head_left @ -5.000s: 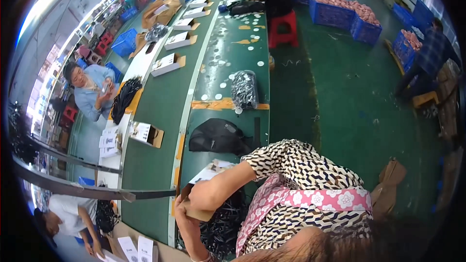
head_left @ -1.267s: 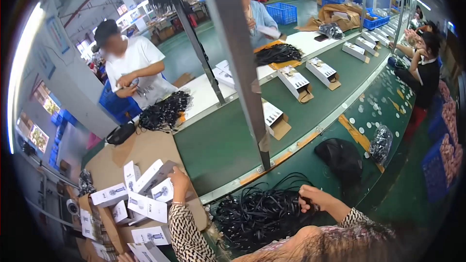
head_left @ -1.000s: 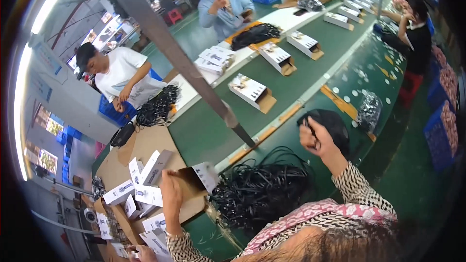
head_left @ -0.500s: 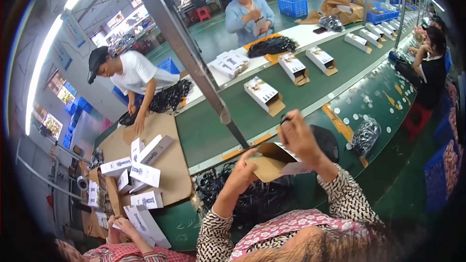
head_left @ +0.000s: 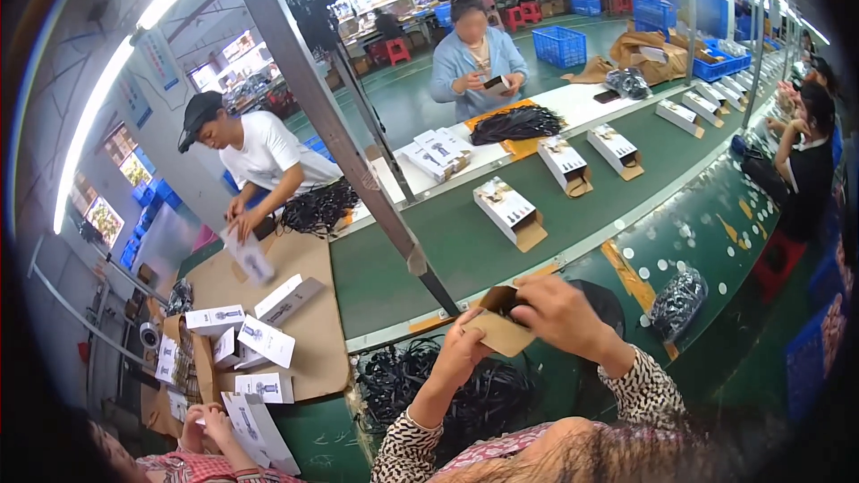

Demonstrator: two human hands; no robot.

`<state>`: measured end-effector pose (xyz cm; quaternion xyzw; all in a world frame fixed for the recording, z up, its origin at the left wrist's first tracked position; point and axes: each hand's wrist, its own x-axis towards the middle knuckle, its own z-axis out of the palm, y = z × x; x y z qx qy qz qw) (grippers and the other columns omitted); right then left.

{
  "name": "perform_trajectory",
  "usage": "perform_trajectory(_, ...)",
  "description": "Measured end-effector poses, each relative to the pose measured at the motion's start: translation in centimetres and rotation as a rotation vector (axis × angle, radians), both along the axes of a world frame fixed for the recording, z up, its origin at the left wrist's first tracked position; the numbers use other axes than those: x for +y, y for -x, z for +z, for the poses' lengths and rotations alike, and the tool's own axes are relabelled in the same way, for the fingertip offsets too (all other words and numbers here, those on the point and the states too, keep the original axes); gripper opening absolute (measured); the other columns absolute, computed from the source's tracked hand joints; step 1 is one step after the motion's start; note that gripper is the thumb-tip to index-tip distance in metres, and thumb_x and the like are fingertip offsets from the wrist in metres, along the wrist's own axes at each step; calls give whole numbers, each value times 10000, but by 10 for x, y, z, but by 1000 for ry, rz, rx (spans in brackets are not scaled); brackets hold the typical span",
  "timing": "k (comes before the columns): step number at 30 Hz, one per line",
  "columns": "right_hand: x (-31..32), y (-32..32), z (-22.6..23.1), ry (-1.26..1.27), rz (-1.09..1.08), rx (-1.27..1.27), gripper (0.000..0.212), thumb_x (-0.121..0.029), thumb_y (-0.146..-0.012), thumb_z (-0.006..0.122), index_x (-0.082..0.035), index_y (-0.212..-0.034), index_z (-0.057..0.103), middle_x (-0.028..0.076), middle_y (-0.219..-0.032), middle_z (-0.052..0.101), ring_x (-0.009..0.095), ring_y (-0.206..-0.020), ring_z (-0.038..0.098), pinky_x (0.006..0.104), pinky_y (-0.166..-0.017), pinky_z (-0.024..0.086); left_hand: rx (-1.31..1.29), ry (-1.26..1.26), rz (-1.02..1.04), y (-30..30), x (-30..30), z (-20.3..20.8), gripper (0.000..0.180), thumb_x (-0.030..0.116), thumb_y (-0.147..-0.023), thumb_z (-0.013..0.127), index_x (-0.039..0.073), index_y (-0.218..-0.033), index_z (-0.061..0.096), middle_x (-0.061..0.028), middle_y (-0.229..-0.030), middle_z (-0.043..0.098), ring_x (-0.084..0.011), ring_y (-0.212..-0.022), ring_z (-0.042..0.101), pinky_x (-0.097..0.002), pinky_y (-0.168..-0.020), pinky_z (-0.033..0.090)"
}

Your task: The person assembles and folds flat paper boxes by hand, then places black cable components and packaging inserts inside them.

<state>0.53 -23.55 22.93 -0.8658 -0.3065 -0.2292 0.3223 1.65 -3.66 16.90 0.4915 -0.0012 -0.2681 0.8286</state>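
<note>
While the left hand (head_left: 458, 349) clamps an open brown-lined cardboard box (head_left: 501, 334) above tangled flat black cords (head_left: 407, 386), the right hand (head_left: 564, 315) has fingers at its mouth, grip hidden; a grey metal post (head_left: 327, 116) stands just beyond; a black fabric article (head_left: 608, 302) lies partly screened.

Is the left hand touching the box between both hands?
Touching: the head view shows the left hand gripping the box at its open end, thumb over the edge.

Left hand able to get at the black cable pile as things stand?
Probably yes: the left hand is close to the black cable pile, with nothing visible blocking it. It grips an open box, though, so it would likely need to let go first.
</note>
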Motion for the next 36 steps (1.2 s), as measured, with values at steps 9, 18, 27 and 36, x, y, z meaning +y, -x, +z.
perform_trajectory(9, -30, 21, -194, 96, -178, 825, 382, -327, -810, 591, -19, -1034, 555, 204, -939, 589, 384, -917, 557, 428, -774, 468, -128, 191, 411, -85, -39, -59, 553, -68, -826, 449, 1, -1341, 260, -116, -1222, 469, -216, -1104, 508, -342, -922, 442)
perform_trajectory(18, 16, 51, -284, 127, 13, 1002, 373, -372, -829, 571, -23, -957, 552, 213, -860, 606, 382, -857, 581, 456, -732, 462, 104, -182, 887, -217, -26, -253, 539, -3, -809, 537, 2, -1296, 305, -133, -1130, 490, -221, -966, 526, -327, -826, 450)
perform_trajectory(27, 23, 57, -271, 139, -109, 925, 261, -289, -858, 506, -41, -825, 580, 216, -733, 613, 416, -703, 594, 508, -625, 470, 26, -249, 58, -61, -14, -184, 238, 125, -880, 536, -14, -1071, 559, -94, -904, 613, -154, -785, 598, -248, -680, 490)
perform_trajectory(36, 47, 58, -247, -302, -111, 537, 176, -211, -828, 528, -55, -806, 605, 183, -716, 574, 359, -602, 547, 404, -568, 472, -111, -512, 205, 60, 62, -134, 253, 144, -877, 558, -19, -1071, 563, -82, -915, 633, -136, -780, 607, -249, -709, 491)
